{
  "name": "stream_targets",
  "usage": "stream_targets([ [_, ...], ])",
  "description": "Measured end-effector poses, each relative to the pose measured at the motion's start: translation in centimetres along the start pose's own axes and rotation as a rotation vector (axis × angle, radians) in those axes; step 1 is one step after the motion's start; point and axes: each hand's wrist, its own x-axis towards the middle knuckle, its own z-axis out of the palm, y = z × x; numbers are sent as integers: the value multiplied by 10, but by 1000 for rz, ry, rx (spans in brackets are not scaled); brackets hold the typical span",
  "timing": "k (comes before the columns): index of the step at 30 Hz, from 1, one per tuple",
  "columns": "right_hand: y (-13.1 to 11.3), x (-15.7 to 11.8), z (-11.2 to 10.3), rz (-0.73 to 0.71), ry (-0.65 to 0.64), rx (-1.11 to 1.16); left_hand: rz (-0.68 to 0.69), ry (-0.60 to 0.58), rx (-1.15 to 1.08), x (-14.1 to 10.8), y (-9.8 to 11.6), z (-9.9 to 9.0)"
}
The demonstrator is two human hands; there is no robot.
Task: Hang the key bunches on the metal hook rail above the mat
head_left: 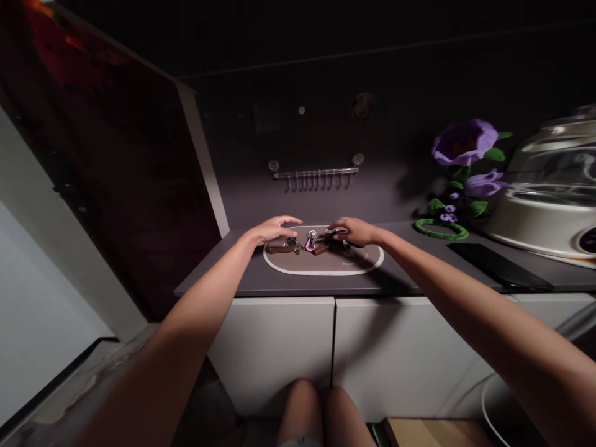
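Observation:
An oval brown mat with a white rim (pixel 321 273) lies on the grey counter. On it is a bunch of keychains and keys, with a pink clip (pixel 310 243) near the middle. A brown strap (pixel 282 249) stretches to the left from the bunch, and a reddish-brown tag (pixel 321 249) sits just right of the clip. My left hand (pixel 272 230) hovers above the strap, fingers apart and holding nothing. At the right end of the bunch, my right hand (pixel 356 231) has its fingers bent around dark, silvery keys (pixel 333 233), partly hidden by the fingers.
A clear rail with hooks (pixel 316 172) is fixed to the wall behind. To the right stand purple craft flowers (pixel 465 146), a flat black slab (pixel 498 266) and a cream appliance with a clear cover (pixel 549 214). White cabinet doors (pixel 284 341) are below the counter.

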Motion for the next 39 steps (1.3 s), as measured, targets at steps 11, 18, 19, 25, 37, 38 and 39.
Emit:
stream_targets([
  [11,-34,-3,56,201,-318,1001,-162,-60,-594,-15,-19,37],
  [18,-13,-18,73,201,-241,1150,-149,-12,-704,-22,-48,41],
  [19,-12,-18,73,206,-232,1150,-151,-3,-703,-22,-48,41],
  [25,-14,-18,74,210,-218,1152,-158,16,-673,-21,-47,42],
  [37,-19,1,75,101,64,911,86,235,-125,-1,-44,38],
  [38,-17,5,76,78,128,837,134,277,-41,2,-45,37],
  [39,-15,10,77,57,187,761,184,312,39,4,-46,37],
])
